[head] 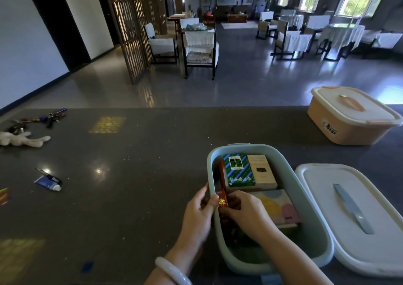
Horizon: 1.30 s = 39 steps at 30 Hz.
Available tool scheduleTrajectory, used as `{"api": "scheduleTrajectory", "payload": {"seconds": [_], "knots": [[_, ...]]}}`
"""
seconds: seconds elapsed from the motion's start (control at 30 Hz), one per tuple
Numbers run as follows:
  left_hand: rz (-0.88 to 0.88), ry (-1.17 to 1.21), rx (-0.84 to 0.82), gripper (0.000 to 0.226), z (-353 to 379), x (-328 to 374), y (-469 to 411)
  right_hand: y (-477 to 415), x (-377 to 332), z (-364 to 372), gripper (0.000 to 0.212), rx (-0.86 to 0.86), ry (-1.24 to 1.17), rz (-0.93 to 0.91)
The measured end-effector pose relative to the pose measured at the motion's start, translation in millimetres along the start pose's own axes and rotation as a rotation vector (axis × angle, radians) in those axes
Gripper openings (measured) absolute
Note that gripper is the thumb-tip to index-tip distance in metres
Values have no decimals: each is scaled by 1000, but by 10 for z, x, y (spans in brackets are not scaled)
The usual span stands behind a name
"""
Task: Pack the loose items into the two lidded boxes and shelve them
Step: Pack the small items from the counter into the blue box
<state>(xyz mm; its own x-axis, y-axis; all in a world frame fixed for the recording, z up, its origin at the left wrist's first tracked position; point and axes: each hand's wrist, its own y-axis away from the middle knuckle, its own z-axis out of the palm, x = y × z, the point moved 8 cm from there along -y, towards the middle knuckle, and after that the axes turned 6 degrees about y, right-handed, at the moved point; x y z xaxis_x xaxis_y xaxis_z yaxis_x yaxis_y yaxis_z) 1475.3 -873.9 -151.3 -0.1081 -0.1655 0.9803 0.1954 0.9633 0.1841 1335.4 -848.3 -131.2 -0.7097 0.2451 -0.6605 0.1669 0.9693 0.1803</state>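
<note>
An open pale-blue box (314, 230) stands on the dark counter in front of me. Inside lie a blue-green striped pack (238, 170), a tan pack (261, 171) and a pastel box (281, 208). Both hands hold a slim red box with gold print (222, 188), standing on edge along the blue box's left wall. My left hand (199, 210) grips from outside the rim, and my right hand (244, 215) is inside. The blue box's white lid (349, 215) lies to its right. A peach box (349, 116), lid on, stands at the far right.
At the left of the counter (130, 175) lie a bunch of keys (43, 119), a white plush toy (24, 138), a small blue tube (46, 183), a dark pen-like item (46, 173) and a red-yellow item (4, 195) at the edge. Beyond the counter are chairs and tables.
</note>
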Motion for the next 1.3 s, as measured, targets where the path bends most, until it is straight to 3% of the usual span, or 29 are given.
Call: {"api": "scheduleTrajectory", "payload": {"seconds": [0.57,0.73,0.83,0.93,1.17,1.3], "knots": [[11,74,-7,48,25,63,61,49,-6,-49,24,4,1,-4],[-23,91,-18,55,20,23,68,72,-26,-113,25,42,-47,-20],[-20,58,-54,40,19,84,91,64,-89,-186,23,86,-85,-36],[12,-85,-50,26,-53,177,89,1,-257,-262,29,109,-89,-70],[259,-925,110,29,-638,324,200,-197,-1077,4,42,-23,213,-404],[118,-1073,246,47,-1260,278,306,-270,-1522,497,47,-234,351,-569]]}}
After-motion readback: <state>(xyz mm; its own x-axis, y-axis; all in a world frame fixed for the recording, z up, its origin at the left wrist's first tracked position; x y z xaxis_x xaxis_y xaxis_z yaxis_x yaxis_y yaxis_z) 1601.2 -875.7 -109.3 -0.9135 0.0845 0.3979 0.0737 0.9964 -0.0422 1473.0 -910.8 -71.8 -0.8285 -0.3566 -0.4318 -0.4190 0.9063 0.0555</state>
